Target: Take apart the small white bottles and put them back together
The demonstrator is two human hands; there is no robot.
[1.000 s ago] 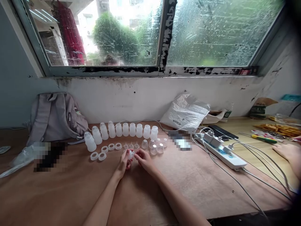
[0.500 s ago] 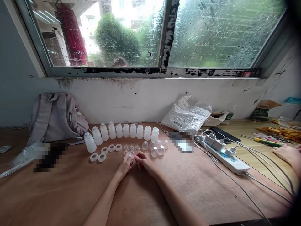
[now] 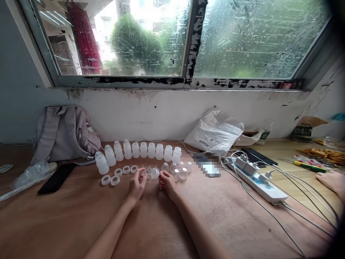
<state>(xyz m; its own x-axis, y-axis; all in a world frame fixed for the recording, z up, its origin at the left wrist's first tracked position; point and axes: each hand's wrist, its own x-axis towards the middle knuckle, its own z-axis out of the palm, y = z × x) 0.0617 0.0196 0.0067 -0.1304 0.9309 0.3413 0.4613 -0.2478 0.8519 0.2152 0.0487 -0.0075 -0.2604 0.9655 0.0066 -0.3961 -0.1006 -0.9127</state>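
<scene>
My left hand (image 3: 137,186) has its thumb and fingers apart beside small clear silicone nipples (image 3: 149,176) on the brown table. No held object shows in it. My right hand (image 3: 168,184) is closed in a pinch, with a clear baby bottle nipple (image 3: 155,173) at its fingertips. Several white screw rings (image 3: 115,180) lie left of my left hand. Clear domed caps (image 3: 183,174) stand just beyond my right hand. Behind them runs a row of frosted baby bottles (image 3: 151,150); the leftmost ones (image 3: 102,163) are topped with caps.
At left are a grey backpack (image 3: 61,136), a plastic bag (image 3: 33,174) and a black phone (image 3: 57,178). A silver bag (image 3: 217,131) leans on the wall. Right of the caps lies a power strip (image 3: 265,186) with cables. Another person's hand (image 3: 330,181) rests near a screwdriver (image 3: 306,166).
My hands have moved apart from being together at the front. The left has shifted left and opened; the right now has the nipple at its fingertips.
</scene>
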